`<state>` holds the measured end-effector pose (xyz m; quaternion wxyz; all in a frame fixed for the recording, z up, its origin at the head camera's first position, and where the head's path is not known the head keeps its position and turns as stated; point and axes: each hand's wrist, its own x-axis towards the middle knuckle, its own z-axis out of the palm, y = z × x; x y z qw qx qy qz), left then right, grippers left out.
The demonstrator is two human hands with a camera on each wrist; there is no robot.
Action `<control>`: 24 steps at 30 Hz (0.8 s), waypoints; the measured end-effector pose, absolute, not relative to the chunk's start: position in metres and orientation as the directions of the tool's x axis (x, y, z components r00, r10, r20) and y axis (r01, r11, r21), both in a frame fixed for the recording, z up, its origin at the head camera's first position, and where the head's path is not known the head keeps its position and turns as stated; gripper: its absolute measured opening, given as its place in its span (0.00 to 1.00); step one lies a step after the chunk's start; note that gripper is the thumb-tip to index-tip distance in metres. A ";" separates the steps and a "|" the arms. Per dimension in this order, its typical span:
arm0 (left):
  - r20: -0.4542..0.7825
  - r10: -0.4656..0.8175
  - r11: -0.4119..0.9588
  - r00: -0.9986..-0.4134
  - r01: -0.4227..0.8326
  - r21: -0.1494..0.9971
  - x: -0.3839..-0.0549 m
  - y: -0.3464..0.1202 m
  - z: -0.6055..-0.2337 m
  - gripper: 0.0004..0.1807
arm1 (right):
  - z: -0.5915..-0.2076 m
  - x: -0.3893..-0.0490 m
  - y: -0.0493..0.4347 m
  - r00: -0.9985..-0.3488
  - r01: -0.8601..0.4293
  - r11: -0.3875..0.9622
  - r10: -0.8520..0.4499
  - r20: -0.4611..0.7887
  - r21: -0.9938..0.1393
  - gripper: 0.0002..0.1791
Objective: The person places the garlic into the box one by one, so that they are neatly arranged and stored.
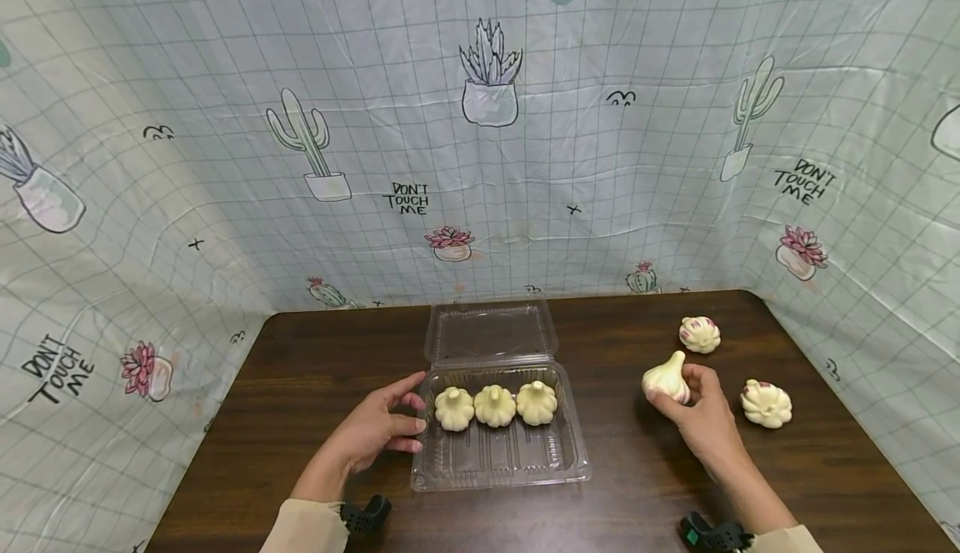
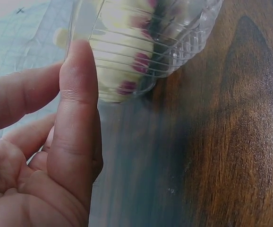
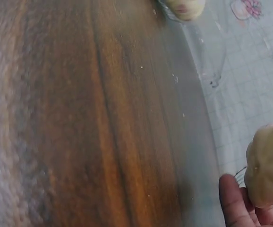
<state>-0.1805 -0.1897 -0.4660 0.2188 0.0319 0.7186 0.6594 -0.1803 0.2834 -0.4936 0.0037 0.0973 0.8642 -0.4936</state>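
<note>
A clear plastic clamshell container (image 1: 498, 457) lies on the table with its lid folded back. Three pale garlic bulbs (image 1: 494, 406) stand in a row along its rear half, stems up. At its left rim my left hand (image 1: 375, 428) pinches the edge between thumb and fingers; the left wrist view shows the thumb (image 2: 75, 99) against the plastic. To the right of the container, my right hand (image 1: 701, 415) grips another garlic bulb (image 1: 667, 379), its stem pointing up. In the right wrist view this garlic bulb (image 3: 268, 165) sits between the fingertips.
Two more garlic bulbs with purple marks lie on the right: one bulb (image 1: 700, 334) farther back, another bulb (image 1: 766, 404) just right of my right hand. The dark wooden table (image 1: 337, 344) ends against a printed curtain (image 1: 525, 203) at the back and sides.
</note>
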 end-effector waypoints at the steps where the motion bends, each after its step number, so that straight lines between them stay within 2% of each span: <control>1: -0.272 0.335 0.127 -0.902 -0.242 0.962 -0.180 -0.190 -0.466 0.45 | -0.493 -0.180 0.283 -0.984 0.153 0.501 0.154 -0.086 -0.852 0.50; 6: -0.270 0.336 0.123 -0.902 -0.242 0.962 -0.180 -0.190 -0.466 0.45 | -0.494 -0.177 0.280 -0.994 0.054 0.538 0.107 0.004 -0.841 0.45; 9: -0.271 0.338 0.122 -0.901 -0.243 0.962 -0.180 -0.190 -0.467 0.45 | -0.494 -0.175 0.278 -0.993 0.039 0.539 0.113 0.026 -0.842 0.41; 18: -0.268 0.342 0.121 -0.901 -0.240 0.963 -0.180 -0.191 -0.467 0.46 | -0.492 -0.174 0.273 -0.995 0.036 0.367 0.102 0.002 -0.929 0.40; 24: -0.265 0.343 0.120 -0.901 -0.237 0.964 -0.180 -0.190 -0.468 0.46 | -0.489 -0.174 0.269 -0.987 0.007 0.267 0.156 0.036 -0.964 0.30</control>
